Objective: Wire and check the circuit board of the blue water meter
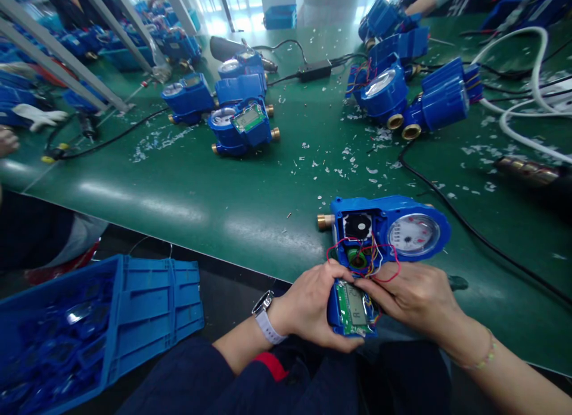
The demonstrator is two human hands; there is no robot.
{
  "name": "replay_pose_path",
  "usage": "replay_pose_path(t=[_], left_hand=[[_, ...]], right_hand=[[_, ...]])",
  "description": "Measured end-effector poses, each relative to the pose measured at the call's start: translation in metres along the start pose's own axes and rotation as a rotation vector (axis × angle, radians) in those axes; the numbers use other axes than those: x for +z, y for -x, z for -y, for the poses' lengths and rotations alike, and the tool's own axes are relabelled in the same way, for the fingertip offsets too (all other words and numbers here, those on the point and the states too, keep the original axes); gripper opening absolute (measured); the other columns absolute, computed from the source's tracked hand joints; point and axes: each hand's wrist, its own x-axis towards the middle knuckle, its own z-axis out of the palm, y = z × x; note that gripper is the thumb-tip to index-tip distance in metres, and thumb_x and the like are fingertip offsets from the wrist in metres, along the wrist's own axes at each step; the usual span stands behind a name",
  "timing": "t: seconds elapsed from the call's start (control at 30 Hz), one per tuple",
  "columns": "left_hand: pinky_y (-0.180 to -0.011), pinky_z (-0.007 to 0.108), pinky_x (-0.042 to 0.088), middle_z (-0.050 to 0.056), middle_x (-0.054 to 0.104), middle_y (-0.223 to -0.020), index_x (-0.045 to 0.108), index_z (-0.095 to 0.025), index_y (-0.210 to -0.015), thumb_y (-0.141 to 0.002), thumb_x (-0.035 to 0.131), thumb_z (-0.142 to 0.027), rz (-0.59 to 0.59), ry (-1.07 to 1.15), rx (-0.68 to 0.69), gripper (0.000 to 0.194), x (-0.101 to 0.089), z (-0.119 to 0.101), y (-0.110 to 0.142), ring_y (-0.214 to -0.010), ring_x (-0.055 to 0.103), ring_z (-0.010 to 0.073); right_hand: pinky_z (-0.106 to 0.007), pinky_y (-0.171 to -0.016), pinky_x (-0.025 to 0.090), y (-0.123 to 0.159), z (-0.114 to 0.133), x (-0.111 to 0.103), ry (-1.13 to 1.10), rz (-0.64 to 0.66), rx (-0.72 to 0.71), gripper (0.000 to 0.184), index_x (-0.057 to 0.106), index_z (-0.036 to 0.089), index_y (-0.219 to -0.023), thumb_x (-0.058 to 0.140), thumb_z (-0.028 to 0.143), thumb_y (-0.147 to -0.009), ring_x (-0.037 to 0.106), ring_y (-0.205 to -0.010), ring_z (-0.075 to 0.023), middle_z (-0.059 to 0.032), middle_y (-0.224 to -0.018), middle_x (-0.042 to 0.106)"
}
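Observation:
An opened blue water meter (379,203) lies at the table's near edge, its round dial to the right and a brass fitting to the left. Red, white and other thin wires (373,254) run from its open compartment to a green circuit board with an LCD (356,304), seated in a blue housing. My left hand (308,304) is closed around that display board's left side, thumb below and fingers on top. My right hand (413,293) is closed by the board's upper right corner, its fingertips pinching at the wires; the exact grip is partly hidden.
Several blue water meters (241,126) stand at centre left, and more (382,99) at back right. Black cables, a white hose (538,69) and a metal-nozzled tool (527,170) lie right. White scraps litter the green table (214,194). A blue crate (145,307) holds blue parts lower left.

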Motion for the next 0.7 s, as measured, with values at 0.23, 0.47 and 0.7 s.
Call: replay_pose_path(t=[0.23,0.47,0.7], left_hand=[[-0.078,0.041,0.059,0.009,0.063,-0.103,0.039,-0.02,-0.118,-0.058,0.076,-0.053,0.0,-0.008,0.001,0.078,-0.001,-0.001,-0.002,-0.089,0.068,0.0268],[-0.082,0.043,0.058,0.01,0.065,-0.104,0.044,-0.019,-0.117,-0.057,0.075,-0.05,0.049,-0.022,-0.045,0.074,0.002,-0.001,-0.001,-0.093,0.068,0.0283],[-0.082,0.042,0.059,0.011,0.069,-0.106,0.049,-0.017,-0.124,-0.062,0.073,-0.053,0.024,-0.102,0.027,0.075,0.001,-0.003,-0.001,-0.093,0.069,0.028]], right_hand=[[-0.029,-0.052,0.033,0.006,-0.005,0.002,-0.021,-0.021,-0.061,0.044,0.058,0.016,-0.066,0.048,0.035,-0.105,0.051,-0.049,-0.0123,0.0011,-0.056,0.053],[-0.03,-0.054,0.033,0.011,-0.008,0.004,-0.008,-0.03,-0.098,0.041,0.058,0.017,-0.065,0.053,0.032,-0.103,0.051,-0.052,-0.0131,0.0005,-0.058,0.053],[-0.033,-0.055,0.032,0.011,-0.007,0.002,-0.004,-0.057,-0.123,0.035,0.059,0.016,-0.068,0.057,0.028,-0.101,0.05,-0.054,-0.0154,-0.0007,-0.06,0.054]])
